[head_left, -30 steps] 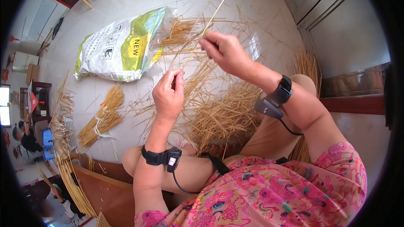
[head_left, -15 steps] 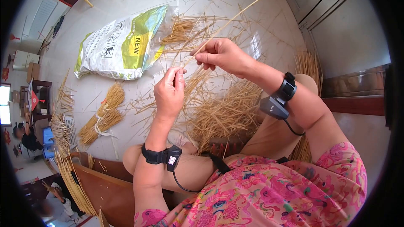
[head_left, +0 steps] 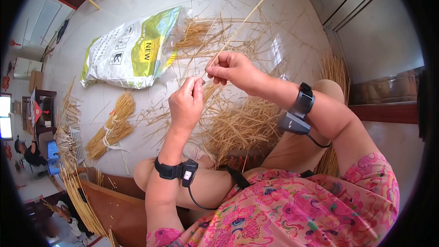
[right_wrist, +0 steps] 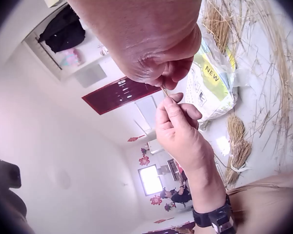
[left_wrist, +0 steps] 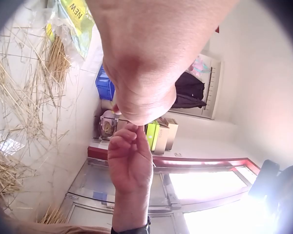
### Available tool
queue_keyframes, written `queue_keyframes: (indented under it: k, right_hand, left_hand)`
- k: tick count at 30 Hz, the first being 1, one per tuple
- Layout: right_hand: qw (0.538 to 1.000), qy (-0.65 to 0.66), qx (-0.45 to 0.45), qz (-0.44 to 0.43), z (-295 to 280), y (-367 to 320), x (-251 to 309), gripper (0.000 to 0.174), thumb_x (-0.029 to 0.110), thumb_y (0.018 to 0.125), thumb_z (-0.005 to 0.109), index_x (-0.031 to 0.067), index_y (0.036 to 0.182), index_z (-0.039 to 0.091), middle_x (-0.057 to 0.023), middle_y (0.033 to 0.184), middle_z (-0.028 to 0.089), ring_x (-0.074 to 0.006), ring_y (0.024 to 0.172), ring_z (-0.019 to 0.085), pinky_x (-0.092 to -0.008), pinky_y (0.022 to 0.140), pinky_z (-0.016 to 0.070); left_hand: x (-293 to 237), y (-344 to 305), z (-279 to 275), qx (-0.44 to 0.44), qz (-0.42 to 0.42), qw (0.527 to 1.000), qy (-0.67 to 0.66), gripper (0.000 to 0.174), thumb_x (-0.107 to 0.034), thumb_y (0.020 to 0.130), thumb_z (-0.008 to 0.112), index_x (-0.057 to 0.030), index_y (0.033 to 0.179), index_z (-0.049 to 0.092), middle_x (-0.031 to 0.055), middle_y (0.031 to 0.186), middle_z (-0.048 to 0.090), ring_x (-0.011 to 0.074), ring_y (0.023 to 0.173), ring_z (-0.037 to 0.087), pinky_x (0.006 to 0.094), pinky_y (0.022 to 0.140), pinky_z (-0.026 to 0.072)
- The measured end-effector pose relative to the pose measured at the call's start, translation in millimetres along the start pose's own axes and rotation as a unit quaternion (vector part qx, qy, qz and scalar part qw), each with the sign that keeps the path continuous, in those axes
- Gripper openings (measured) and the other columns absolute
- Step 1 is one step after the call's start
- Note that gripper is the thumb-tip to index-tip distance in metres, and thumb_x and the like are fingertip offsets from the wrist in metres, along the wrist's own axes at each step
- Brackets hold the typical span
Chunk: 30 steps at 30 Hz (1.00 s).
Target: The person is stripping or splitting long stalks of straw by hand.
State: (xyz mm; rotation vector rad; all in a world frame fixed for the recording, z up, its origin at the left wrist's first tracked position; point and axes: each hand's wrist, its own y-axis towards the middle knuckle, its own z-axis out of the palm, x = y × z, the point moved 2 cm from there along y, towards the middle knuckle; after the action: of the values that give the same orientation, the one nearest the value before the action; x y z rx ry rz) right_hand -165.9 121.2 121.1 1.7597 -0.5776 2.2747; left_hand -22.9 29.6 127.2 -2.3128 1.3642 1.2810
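Observation:
A long, thin straw stalk slants from between the two hands up to the top edge of the head view. My right hand pinches it between thumb and fingertips near its lower end. Just below and to the left, my left hand pinches the stalk's end with thumb against curled index finger. The fingertips of both hands are close together, and in the right wrist view a short bit of straw shows between them. From the left wrist camera, the back of the left hand hides its own fingertips.
Loose straw is heaped on the floor before my knees. A tied straw bundle lies left, below a white-and-green bag with straw poking out. A wooden board stands by my left leg, a metal-framed door at right.
My right hand has come down and left to the left hand's fingertips. The stalk's far end swung right and lower, then back up. The left hand has barely moved.

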Motion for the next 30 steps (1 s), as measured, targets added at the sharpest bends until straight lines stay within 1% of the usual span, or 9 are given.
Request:
queue_keyframes:
  k: [6, 7, 10, 11, 14, 20, 24, 27, 30]
  right_hand:
    - [0.997, 0.029, -0.06, -0.032, -16.5, 7.5, 13.6, 0.012, 0.014, 0.089, 0.061, 0.0033, 0.084, 0.059, -0.0023, 0.077, 0.062, -0.0079, 0.066, 0.056, -0.0213, 0.056, 0.044]
    - [0.996, 0.048, -0.068, -0.03, -18.9, 6.9, 17.0, 0.011, 0.018, 0.09, 0.061, 0.0084, 0.084, 0.059, 0.0022, 0.076, 0.06, -0.0042, 0.064, 0.053, -0.019, 0.057, 0.0408]
    - [0.991, 0.097, -0.073, -0.06, -25.7, 8.9, 22.0, 0.011, 0.017, 0.09, 0.061, 0.0089, 0.084, 0.058, 0.0022, 0.076, 0.06, -0.0044, 0.063, 0.052, -0.0191, 0.056, 0.0403]
    - [0.988, 0.114, -0.083, -0.066, -27.5, 9.8, 22.5, 0.01, 0.016, 0.09, 0.061, 0.0087, 0.084, 0.058, 0.0012, 0.076, 0.06, -0.0051, 0.063, 0.052, -0.019, 0.055, 0.0399]
    - [0.981, 0.133, -0.119, -0.074, -32.4, 10.3, 27.3, 0.01, 0.013, 0.09, 0.06, 0.0045, 0.086, 0.057, -0.0024, 0.076, 0.061, -0.0084, 0.062, 0.054, -0.0211, 0.054, 0.0422]
    - [0.96, 0.126, -0.206, -0.142, -59.9, 14.0, 50.0, 0.011, 0.013, 0.09, 0.059, 0.0034, 0.086, 0.057, -0.0033, 0.076, 0.062, -0.0083, 0.061, 0.054, -0.0214, 0.053, 0.0429]
    - [0.97, 0.123, -0.162, -0.13, -53.8, 13.4, 42.5, 0.012, 0.014, 0.09, 0.059, 0.0025, 0.086, 0.058, -0.0038, 0.076, 0.062, -0.0086, 0.063, 0.057, -0.0216, 0.054, 0.0443]
    - [0.982, 0.106, -0.12, -0.099, -33.5, 6.0, 31.7, 0.015, 0.016, 0.09, 0.059, 0.0021, 0.086, 0.058, -0.0036, 0.077, 0.062, -0.0091, 0.065, 0.06, -0.0216, 0.055, 0.0452]
    - [0.987, 0.042, -0.112, -0.104, -29.9, 4.4, 32.8, 0.015, 0.016, 0.09, 0.059, 0.0021, 0.086, 0.058, -0.003, 0.076, 0.062, -0.009, 0.063, 0.059, -0.0215, 0.054, 0.0449]
  left_hand:
    - [-0.4, 0.0, -3.3, -0.016, 0.016, 0.999, 0.03, 0.007, -0.011, 0.089, 0.055, -0.0058, 0.088, 0.06, 0.011, 0.071, 0.064, 0.0292, 0.059, 0.061, 0.0354, 0.054, 0.0468]
    - [-0.5, 0.0, -3.1, -0.019, 0.022, 0.999, 0.031, 0.007, -0.011, 0.088, 0.056, -0.0058, 0.088, 0.06, 0.0107, 0.07, 0.064, 0.029, 0.059, 0.061, 0.0352, 0.053, 0.0466]
    - [-0.8, -0.5, -3.4, -0.025, 0.031, 0.998, 0.042, 0.006, -0.01, 0.088, 0.056, -0.0062, 0.088, 0.06, 0.0101, 0.069, 0.063, 0.0286, 0.058, 0.06, 0.0349, 0.052, 0.0459]
    - [-1.1, -0.5, -3.6, -0.027, 0.033, 0.998, 0.046, 0.005, -0.01, 0.088, 0.056, -0.0064, 0.088, 0.06, 0.0099, 0.069, 0.063, 0.0285, 0.057, 0.06, 0.0349, 0.052, 0.0457]
    - [4.6, -2.1, -2.8, -0.033, 0.056, 0.995, 0.074, 0.009, -0.009, 0.09, 0.054, -0.0032, 0.089, 0.06, 0.0086, 0.067, 0.061, 0.0194, 0.053, 0.057, 0.0313, 0.052, 0.0438]
    - [14.9, -3.2, -4.6, -0.025, 0.054, 0.988, 0.142, 0.009, -0.01, 0.091, 0.052, -0.0053, 0.089, 0.06, 0.0083, 0.067, 0.061, 0.0198, 0.056, 0.059, 0.0311, 0.055, 0.0456]
    - [7.7, -0.1, -3.9, -0.039, 0.019, 0.998, 0.044, 0.011, -0.01, 0.091, 0.052, -0.0061, 0.098, 0.059, 0.0089, 0.069, 0.059, 0.0187, 0.058, 0.059, 0.0313, 0.056, 0.0455]
    - [10.2, -0.7, -3.6, -0.028, 0.005, 0.996, 0.082, 0.014, -0.01, 0.091, 0.052, -0.0066, 0.103, 0.059, 0.0102, 0.074, 0.061, 0.0218, 0.062, 0.06, 0.0325, 0.058, 0.0459]
    - [10.0, 0.8, -5.4, -0.061, 0.097, 0.983, 0.142, 0.015, -0.011, 0.091, 0.052, -0.0079, 0.103, 0.059, 0.0107, 0.079, 0.063, 0.026, 0.066, 0.06, 0.034, 0.06, 0.0466]
